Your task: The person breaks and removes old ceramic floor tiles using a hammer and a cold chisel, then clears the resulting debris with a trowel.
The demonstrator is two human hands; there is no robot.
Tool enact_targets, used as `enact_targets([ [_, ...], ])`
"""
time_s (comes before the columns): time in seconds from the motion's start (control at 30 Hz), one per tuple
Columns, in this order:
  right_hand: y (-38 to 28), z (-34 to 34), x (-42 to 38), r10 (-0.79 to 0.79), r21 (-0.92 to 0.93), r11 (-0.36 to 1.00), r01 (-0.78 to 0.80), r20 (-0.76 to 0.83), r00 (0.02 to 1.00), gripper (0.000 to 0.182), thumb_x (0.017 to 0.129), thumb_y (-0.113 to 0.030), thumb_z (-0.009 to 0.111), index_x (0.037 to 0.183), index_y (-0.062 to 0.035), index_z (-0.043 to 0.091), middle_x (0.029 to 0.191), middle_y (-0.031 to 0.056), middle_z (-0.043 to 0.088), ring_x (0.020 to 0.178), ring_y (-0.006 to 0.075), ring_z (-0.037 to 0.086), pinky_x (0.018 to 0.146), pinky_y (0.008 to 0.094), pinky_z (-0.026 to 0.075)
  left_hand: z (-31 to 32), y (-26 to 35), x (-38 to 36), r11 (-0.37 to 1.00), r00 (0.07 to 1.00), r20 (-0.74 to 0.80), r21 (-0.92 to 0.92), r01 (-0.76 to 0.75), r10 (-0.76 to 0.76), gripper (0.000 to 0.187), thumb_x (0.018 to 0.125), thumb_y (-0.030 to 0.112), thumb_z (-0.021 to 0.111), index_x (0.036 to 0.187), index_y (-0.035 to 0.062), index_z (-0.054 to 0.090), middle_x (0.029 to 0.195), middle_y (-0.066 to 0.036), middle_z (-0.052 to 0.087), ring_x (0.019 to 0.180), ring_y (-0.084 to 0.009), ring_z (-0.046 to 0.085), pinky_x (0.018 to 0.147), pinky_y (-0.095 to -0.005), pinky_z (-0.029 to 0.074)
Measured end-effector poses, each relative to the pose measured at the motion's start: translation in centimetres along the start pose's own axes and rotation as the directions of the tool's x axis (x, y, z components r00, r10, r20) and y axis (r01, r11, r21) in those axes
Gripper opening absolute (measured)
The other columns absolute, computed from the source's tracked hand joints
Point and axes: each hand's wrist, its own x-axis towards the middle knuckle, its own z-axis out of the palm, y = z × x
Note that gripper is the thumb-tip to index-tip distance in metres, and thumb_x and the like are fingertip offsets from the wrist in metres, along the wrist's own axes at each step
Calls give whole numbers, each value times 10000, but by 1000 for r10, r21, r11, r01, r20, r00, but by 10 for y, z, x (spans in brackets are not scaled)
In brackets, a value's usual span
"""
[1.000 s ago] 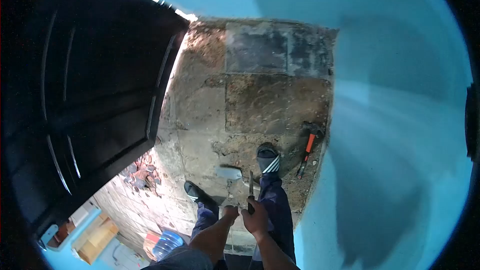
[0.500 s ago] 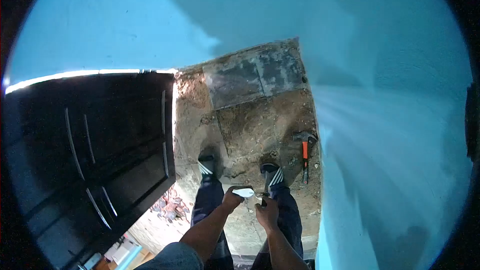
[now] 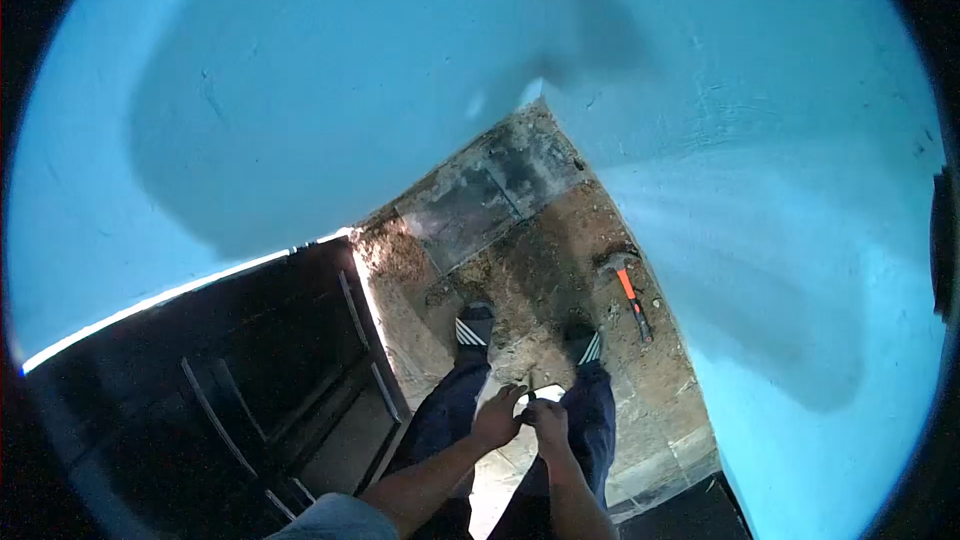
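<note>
My left hand point(image 3: 497, 418) and my right hand point(image 3: 547, 424) are close together in front of my legs, fingers curled in. Between them is a small tool point(image 3: 529, 397) with a dark handle part and a thin tip pointing away from me. A flat, bright white piece point(image 3: 546, 393) shows just beyond my right fingers; its exact kind I cannot tell. On the floor ahead and to the right lies a claw hammer point(image 3: 628, 288) with an orange and black handle, apart from both hands.
Blue walls point(image 3: 700, 120) meet in a corner ahead. The dirty floor point(image 3: 520, 285) has grey tiles point(image 3: 480, 200) at the corner and loose debris. On the left stands a dark cabinet point(image 3: 240, 390) with long metal handles. My striped shoes point(image 3: 474, 327) are on the floor.
My view has turned, so the corner and cabinet sit differently. My hands have come closer together, and the white piece has shifted from my left fingers to beyond my right ones.
</note>
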Motion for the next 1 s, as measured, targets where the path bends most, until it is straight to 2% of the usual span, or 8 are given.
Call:
enact_targets([
  [0.2, 15, 26, -36, 106, 105, 986, -130, 211, 972, 248, 879, -97, 629, 1077, 48, 667, 959, 97, 688, 812, 176, 649, 750, 326, 525, -76, -22, -7, 866, 894, 255, 256, -431, 369, 585, 856, 190, 674, 1413, 144, 500, 1398, -162, 541, 1263, -354, 549, 1046, -482, 429],
  [0.33, 19, 19, -39, 153, 292, 934, -207, 199, 968, 237, 899, -114, 621, 1093, 16, 662, 1000, 79, 685, 899, 184, 648, 814, 339, 515, -68, -26, 3, 837, 828, 269, 117, -534, 491, 401, 831, 148, 665, 1221, 83, 595, 992, -147, 636, 1005, -370, 608, 916, -483, 464],
  [0.57, -20, 1, -26, -67, 247, 968, 50, 62, 996, 265, 936, -214, 628, 1104, -13, 664, 1015, 65, 682, 900, 162, 640, 808, 294, 496, -48, -7, 63, 690, 788, 455, 407, -598, 414, 443, 801, 194, 678, 1230, 97, 618, 1085, -126, 649, 1066, -328, 615, 947, -450, 475],
  [0.67, 26, -50, 46, -144, 5, 989, 146, -101, 984, 240, 945, -197, 597, 1081, -13, 668, 951, 80, 708, 868, 167, 680, 730, 309, 502, -45, 12, 107, 748, 830, 347, 372, -550, 438, 399, 793, 150, 652, 1185, 81, 631, 1052, -167, 676, 1015, -352, 653, 885, -479, 512],
  [0.77, 71, -105, 138, -414, -425, 841, 334, -107, 904, 232, 910, -145, 595, 1043, 21, 687, 917, 95, 721, 843, 192, 688, 751, 310, 513, -54, 50, 173, 795, 773, 627, 418, -439, 97, 407, 797, 110, 654, 1201, 67, 637, 1195, -191, 630, 1150, -390, 580, 998, -534, 447],
  [0.8, 29, -104, 128, -289, -417, 882, 221, -108, 951, 233, 906, -156, 602, 1011, 30, 694, 902, 119, 722, 843, 204, 685, 759, 333, 522, -46, 40, 195, 695, 779, 595, 475, -540, 199, 348, 814, 110, 656, 1157, 53, 655, 1207, -192, 631, 1154, -389, 583, 985, -518, 469],
  [0.87, 61, -146, 212, -644, -766, 483, 424, 16, 765, 245, 874, -216, 649, 996, -10, 697, 912, 205, 721, 855, 368, 701, 780, 423, 547, -37, 36, 239, 666, 794, 566, 507, -547, 221, 298, 823, 102, 654, 1116, 44, 665, 1199, -192, 633, 1136, -382, 596, 978, -522, 477],
  [1.0, -2, -162, 277, -637, -863, 441, 247, -107, 763, 284, 863, -204, 683, 1092, -36, 665, 1015, 227, 692, 977, 402, 666, 860, 463, 527, -18, 19, 337, 388, 726, 576, 614, -688, 375, 232, 883, 57, 592, 1107, 43, 651, 946, -162, 681, 938, -351, 681, 871, -502, 523],
])
